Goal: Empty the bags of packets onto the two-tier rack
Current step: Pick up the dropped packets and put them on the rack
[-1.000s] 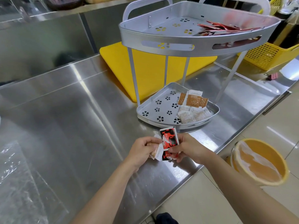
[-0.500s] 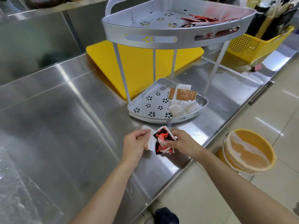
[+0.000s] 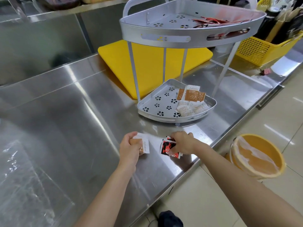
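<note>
We get no readable text. Print shows on the white-and-orange packet (image 3: 192, 94) on the rack's lower tier (image 3: 164, 118), the white packet (image 3: 145, 145) gripped by the left hand (image 3: 131, 147), and the red-and-black packets (image 3: 167, 148) held by the right hand (image 3: 182, 142). All of it is too blurred to read.

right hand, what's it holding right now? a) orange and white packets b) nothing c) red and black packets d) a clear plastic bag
c: the right hand grips the red and black packets, while the orange and white packets are in the left hand.
</note>
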Demonstrator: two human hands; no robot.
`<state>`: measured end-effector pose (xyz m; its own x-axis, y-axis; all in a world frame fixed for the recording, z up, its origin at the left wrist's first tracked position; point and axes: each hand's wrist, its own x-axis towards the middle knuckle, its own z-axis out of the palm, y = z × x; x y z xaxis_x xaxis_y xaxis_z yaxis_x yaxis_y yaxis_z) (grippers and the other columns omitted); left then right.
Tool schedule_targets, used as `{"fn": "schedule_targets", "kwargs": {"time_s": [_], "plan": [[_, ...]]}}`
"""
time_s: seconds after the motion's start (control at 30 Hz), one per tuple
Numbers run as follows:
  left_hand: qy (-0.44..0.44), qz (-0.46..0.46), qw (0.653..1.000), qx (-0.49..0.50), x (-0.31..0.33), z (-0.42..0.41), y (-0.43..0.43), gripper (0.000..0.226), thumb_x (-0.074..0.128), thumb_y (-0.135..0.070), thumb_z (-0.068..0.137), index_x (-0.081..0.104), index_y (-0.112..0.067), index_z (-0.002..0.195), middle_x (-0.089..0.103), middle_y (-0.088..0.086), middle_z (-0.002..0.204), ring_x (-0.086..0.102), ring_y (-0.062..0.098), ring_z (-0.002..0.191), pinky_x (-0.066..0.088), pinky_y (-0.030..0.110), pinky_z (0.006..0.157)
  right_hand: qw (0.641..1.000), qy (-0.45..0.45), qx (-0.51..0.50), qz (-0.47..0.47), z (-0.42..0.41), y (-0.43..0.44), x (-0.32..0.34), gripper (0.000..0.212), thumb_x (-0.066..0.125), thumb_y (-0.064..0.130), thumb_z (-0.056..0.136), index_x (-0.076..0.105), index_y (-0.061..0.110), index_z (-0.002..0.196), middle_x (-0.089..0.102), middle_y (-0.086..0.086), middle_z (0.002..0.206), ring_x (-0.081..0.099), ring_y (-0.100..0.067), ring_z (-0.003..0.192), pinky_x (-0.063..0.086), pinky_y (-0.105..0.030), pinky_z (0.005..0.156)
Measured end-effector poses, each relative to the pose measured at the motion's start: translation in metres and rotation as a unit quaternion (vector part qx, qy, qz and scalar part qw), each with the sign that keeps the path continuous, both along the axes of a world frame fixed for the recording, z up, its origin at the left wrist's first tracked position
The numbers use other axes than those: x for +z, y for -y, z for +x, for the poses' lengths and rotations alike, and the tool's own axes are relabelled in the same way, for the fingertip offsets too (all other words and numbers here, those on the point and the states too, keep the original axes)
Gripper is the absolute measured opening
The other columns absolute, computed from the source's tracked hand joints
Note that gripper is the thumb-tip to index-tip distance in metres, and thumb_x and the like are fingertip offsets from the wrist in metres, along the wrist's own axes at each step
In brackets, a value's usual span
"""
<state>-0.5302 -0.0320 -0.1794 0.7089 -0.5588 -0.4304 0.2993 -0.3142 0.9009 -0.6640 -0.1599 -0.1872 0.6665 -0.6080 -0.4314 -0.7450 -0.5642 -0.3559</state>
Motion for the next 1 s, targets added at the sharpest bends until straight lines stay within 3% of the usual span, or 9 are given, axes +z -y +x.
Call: {"fn": "schedule_targets", "kwargs": {"time_s": [0.2, 0.37, 0.47, 0.57, 0.7, 0.77, 0.83, 0.93, 1.0], "plan": [[-0.098, -0.001, 0.995, 0.015, 0.005, 0.003, -0.001, 0.029, 0.046, 0.0, 0.093, 0.044, -0.011, 0.119, 0.054, 0.018, 0.109, 0.058, 0.027, 0.079, 0.055, 0.03, 0.041, 0.993, 0.089, -0.035, 0.065, -0.01, -0.011, 0.005, 0.017, 0.062, 0.016, 0.083, 0.05, 0.008, 0.091, 0.059, -0.01, 0.094, 0.055, -0.024, 0.083, 0.044, -0.03, 0.068], [-0.172, -0.05, 0.984, -0.016, 0.032, -0.004, 0.02, 0.024, 0.049, 0.001, 0.09, 0.046, -0.007, 0.113, 0.057, 0.02, 0.098, 0.057, 0.025, 0.075, 0.053, 0.026, 0.04, 0.971, 0.181, -0.125, 0.091, -0.024, -0.009, 0.026, 0.017, 0.064, 0.02, 0.083, 0.047, 0.021, 0.081, 0.055, 0.003, 0.078, 0.051, -0.006, 0.065, 0.037, -0.016, 0.053], [-0.19, -0.092, 0.976, -0.047, 0.045, -0.008, 0.048, 0.04, 0.047, 0.012, 0.087, 0.039, -0.011, 0.119, 0.058, 0.018, 0.104, 0.061, 0.032, 0.089, 0.059, 0.04, 0.063, 0.953, 0.24, -0.155, 0.102, -0.037, -0.003, 0.057, 0.021, 0.066, 0.019, 0.082, 0.048, 0.025, 0.076, 0.054, 0.005, 0.074, 0.051, -0.008, 0.064, 0.039, -0.016, 0.054], [-0.089, -0.043, 0.991, -0.095, 0.052, -0.014, 0.088, 0.041, 0.048, 0.007, 0.086, 0.043, -0.013, 0.121, 0.061, 0.011, 0.115, 0.06, 0.029, 0.1, 0.051, 0.047, 0.089, 0.94, 0.287, -0.13, 0.127, -0.049, 0.002, 0.109, 0.014, 0.068, 0.017, 0.081, 0.054, 0.017, 0.084, 0.055, 0.003, 0.073, 0.051, -0.009, 0.064, 0.042, -0.017, 0.058], [-0.025, 0.012, 0.989, -0.145, 0.068, -0.028, 0.134, 0.017, 0.041, -0.006, 0.09, 0.057, -0.013, 0.087, 0.062, 0.003, 0.091, 0.05, 0.013, 0.073, 0.039, 0.027, 0.063, 0.904, 0.396, -0.121, 0.108, -0.058, 0.008, 0.191, 0.025, 0.071, 0.014, 0.074, 0.058, 0.011, 0.095, 0.062, 0.002, 0.075, 0.059, -0.007, 0.066, 0.046, -0.021, 0.062], [-0.044, -0.002, 0.985, -0.167, 0.065, -0.03, 0.15, 0.012, 0.046, -0.008, 0.09, 0.057, -0.011, 0.092, 0.062, 0.005, 0.086, 0.051, 0.013, 0.069, 0.036, 0.026, 0.056, 0.862, 0.477, -0.126, 0.117, -0.058, 0.014, 0.226, 0.03, 0.071, 0.017, 0.065, 0.057, 0.014, 0.091, 0.064, 0.002, 0.075, 0.062, -0.006, 0.065, 0.051, -0.02, 0.061], [-0.059, -0.025, 0.982, -0.177, 0.058, -0.033, 0.164, 0.01, 0.054, -0.005, 0.087, 0.059, -0.009, 0.094, 0.068, 0.009, 0.091, 0.058, 0.016, 0.071, 0.042, 0.026, 0.056, 0.834, 0.522, -0.138, 0.112, -0.055, 0.025, 0.252, 0.04, 0.069, 0.018, 0.062, 0.057, 0.012, 0.098, 0.066, -0.002, 0.081, 0.064, -0.011, 0.069, 0.053, -0.021, 0.062], [-0.04, -0.017, 0.985, -0.164, 0.048, -0.04, 0.18, 0.013, 0.058, 0.0, 0.082, 0.055, -0.011, 0.075, 0.067, 0.013, 0.089, 0.062, 0.026, 0.079, 0.051, 0.035, 0.067, 0.827, 0.528, -0.176, 0.072, -0.043, 0.049, 0.274, 0.043, 0.07, 0.011, 0.073, 0.054, 0.01, 0.112, 0.067, -0.009, 0.094, 0.067, -0.02, 0.077, 0.055, -0.029, 0.063], [-0.021, -0.013, 0.986, -0.164, 0.042, -0.045, 0.187, 0.012, 0.058, -0.003, 0.083, 0.052, -0.014, 0.082, 0.064, 0.01, 0.092, 0.062, 0.026, 0.084, 0.05, 0.03, 0.064, 0.826, 0.524, -0.2, 0.048, -0.031, 0.066, 0.283, 0.041, 0.07, 0.012, 0.076, 0.054, 0.01, 0.114, 0.067, -0.011, 0.098, 0.068, -0.026, 0.08, 0.057, -0.037, 0.066]]}}
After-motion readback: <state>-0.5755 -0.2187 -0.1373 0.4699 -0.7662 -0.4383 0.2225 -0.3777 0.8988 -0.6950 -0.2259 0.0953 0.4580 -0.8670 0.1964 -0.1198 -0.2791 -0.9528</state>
